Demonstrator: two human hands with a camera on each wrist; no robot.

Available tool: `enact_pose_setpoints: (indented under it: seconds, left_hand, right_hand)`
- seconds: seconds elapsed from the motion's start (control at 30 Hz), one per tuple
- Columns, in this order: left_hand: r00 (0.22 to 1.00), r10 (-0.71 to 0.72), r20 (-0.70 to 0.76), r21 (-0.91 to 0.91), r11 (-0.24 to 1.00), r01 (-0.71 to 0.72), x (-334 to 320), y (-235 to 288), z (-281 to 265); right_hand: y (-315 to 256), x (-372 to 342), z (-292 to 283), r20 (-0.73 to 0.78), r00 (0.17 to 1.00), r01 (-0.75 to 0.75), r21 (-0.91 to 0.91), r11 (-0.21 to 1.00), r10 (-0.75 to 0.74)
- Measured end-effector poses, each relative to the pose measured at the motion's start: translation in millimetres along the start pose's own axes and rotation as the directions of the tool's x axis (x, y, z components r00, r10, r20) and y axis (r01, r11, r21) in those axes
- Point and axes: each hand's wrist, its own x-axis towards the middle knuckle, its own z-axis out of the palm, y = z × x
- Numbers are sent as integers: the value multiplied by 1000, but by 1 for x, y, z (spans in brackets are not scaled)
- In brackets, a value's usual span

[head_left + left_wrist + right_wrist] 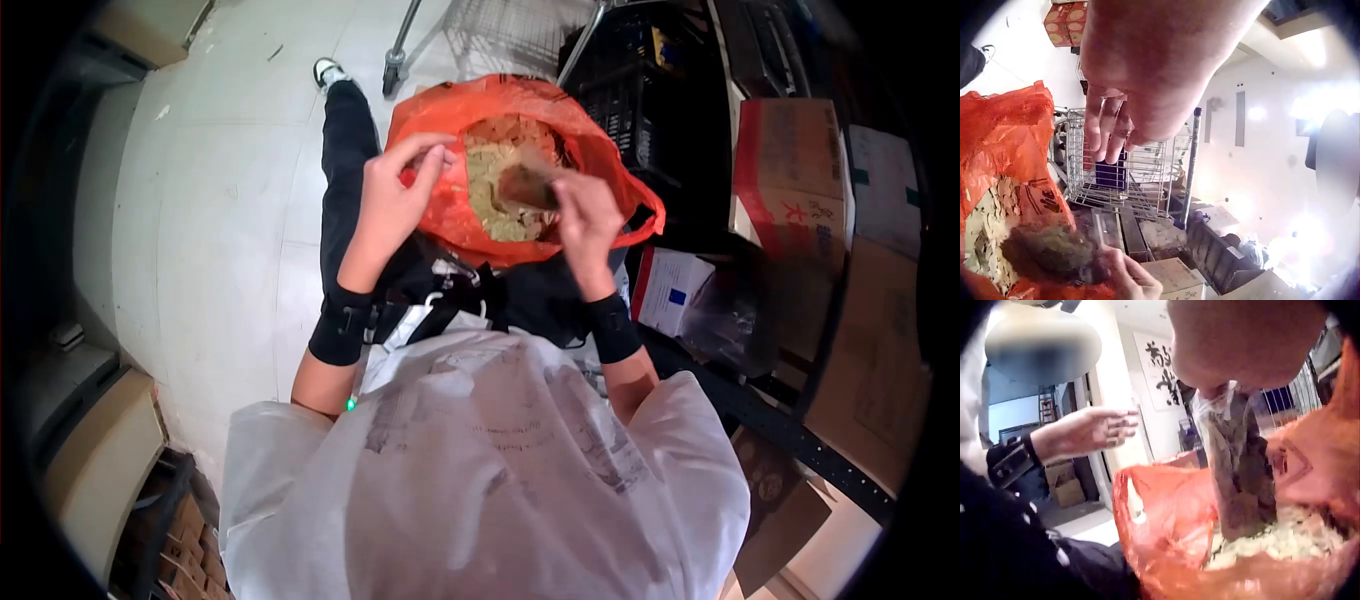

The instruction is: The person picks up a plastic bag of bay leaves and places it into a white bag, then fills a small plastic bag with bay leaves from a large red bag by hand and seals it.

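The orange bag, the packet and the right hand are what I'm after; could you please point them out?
Orange bag (500, 93), head view: its far side.
Packet (1244, 478), right wrist view: middle of its face.
Right hand (589, 218), head view: back of the hand.

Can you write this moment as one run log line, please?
right hand: gripping clear packet | left hand: empty | orange-red bag: open, pale pieces inside

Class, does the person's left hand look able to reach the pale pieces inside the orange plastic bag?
Probably yes: the left hand looks empty near the open orange plastic bag, and many pale pieces lie exposed, though the right hand holds a clear plastic packet over some.
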Motion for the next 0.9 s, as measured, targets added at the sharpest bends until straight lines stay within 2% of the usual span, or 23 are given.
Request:
enact_pose_setpoints:
  seconds: [0.03,0.07,0.13,0.2,0.27,0.33,0.4,0.47,0.53,0.57,0.6,0.67,0.77,0.87,0.9]
  left_hand:
    - [1000,1,15,5,1000,-1,-8,1,2]
    - [1000,-26,3,-14,1000,26,-9,0,2]
    - [1000,-22,-20,-26,999,21,-9,-8,3]
    - [999,-40,-4,6,999,40,-12,-11,4]
    - [1000,-7,6,-39,999,7,-10,-11,10]
    - [1000,2,28,-27,1000,-1,-12,-8,13]
    - [999,-25,48,-5,1000,25,-17,-7,9]
    - [999,-21,26,-41,999,22,-18,-15,7]
    - [1000,-25,13,-8,1000,26,-11,-16,4]
    - [999,-38,6,-23,999,38,-14,-15,3]
    - [999,-54,4,-40,998,55,-18,-14,4]
    - [1000,-9,5,-34,999,9,-17,-15,7]
    - [998,-70,4,-1,998,70,-17,-11,5]
    - [999,-49,5,-40,998,50,-18,-16,2]
    - [997,-79,-16,-34,996,78,-18,-16,3]
  right_hand:
    - [-10,7,-14,-16,987,-158,62,986,159]
    - [-27,27,-34,-14,996,-89,-25,996,88]
    - [-37,41,-53,-57,992,-115,-67,991,111]
    - [-19,12,-13,-273,960,-80,-49,996,64]
    - [23,-30,26,41,988,-147,7,989,146]
    - [5,-23,29,-7,999,-35,18,999,36]
    - [-10,-6,7,-77,997,6,14,1000,-5]
    - [-35,25,-24,-92,993,-74,17,997,75]
    - [-45,42,-43,-141,990,-18,-26,1000,14]
    - [-45,36,-31,-260,965,-28,-31,999,19]
    - [-34,20,-12,-256,967,-30,-92,995,5]
    - [9,-9,28,26,997,-69,64,996,67]
    - [-6,2,17,-67,997,25,25,999,-23]
    - [-36,34,-27,-70,997,-39,10,999,40]
    - [-41,39,-36,-78,997,-23,-23,999,21]
